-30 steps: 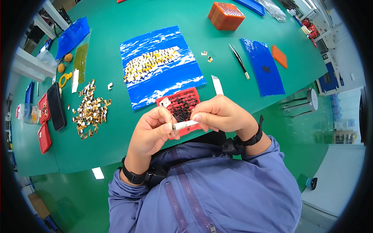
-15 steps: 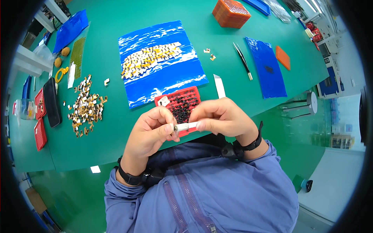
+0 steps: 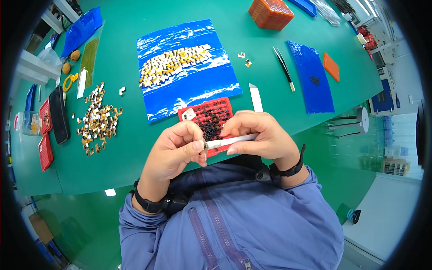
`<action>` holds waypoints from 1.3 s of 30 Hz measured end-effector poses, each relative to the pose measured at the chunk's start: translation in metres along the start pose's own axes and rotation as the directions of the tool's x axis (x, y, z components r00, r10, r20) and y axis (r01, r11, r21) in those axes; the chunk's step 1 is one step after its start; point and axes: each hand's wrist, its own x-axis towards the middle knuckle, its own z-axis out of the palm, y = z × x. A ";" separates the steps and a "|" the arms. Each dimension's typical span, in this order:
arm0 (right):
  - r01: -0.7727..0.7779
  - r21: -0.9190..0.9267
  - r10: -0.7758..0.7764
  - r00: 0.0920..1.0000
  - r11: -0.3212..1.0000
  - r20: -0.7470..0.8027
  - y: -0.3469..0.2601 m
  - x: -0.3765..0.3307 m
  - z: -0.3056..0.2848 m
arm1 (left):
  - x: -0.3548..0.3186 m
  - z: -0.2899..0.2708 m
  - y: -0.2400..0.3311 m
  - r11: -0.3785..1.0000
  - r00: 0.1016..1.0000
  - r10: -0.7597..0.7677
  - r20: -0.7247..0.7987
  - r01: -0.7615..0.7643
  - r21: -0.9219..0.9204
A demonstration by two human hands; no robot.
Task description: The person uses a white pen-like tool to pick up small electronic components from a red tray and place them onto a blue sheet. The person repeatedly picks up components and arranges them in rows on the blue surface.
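Note:
A slim white stick-like tool (image 3: 230, 140) spans the gap between my two hands, with a duller, partly clear section towards its left end. My left hand (image 3: 176, 150) pinches that left end between thumb and index finger; a small dark or metallic bit shows at the fingertips, too small to name. The other end lies between the thumb and curled fingers of my right hand (image 3: 257, 137). Just beyond and partly below my hands is a red tray (image 3: 183, 111) with rows of small black parts (image 3: 211, 119). A white piece (image 3: 188, 114) lies on its left corner.
A blue sheet (image 3: 189, 96) bears rows of small white-and-gold parts (image 3: 175, 65); a loose pile (image 3: 99, 119) lies left. Rightward are a white strip (image 3: 255, 98), tweezers (image 3: 284, 68), another blue sheet (image 3: 312, 96) and an orange tray (image 3: 330, 67). Stacked orange trays (image 3: 271, 14) stand behind.
The right thumb and index finger have spread apart, and more of the white tool shows, its right end now visible over the right hand. My left hand keeps its pinch.

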 end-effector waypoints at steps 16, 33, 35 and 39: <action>-0.058 -0.013 0.058 0.998 0.998 0.017 -0.006 -0.003 -0.003 | -0.001 0.003 0.001 0.998 0.999 -0.011 -0.040 0.014 0.069; 0.062 -0.312 -0.215 0.847 0.948 -0.486 0.035 -0.018 -0.025 | 0.002 0.006 -0.002 0.988 0.980 0.114 -0.164 -0.095 0.120; 0.117 -0.270 -0.254 0.788 0.956 -0.560 0.048 -0.017 -0.028 | 0.002 0.007 -0.002 0.985 0.978 0.125 -0.169 -0.102 0.137; 0.207 -0.214 -0.296 0.744 0.955 -0.599 0.052 -0.014 -0.028 | 0.001 0.006 -0.003 0.977 0.980 0.157 -0.125 -0.135 0.167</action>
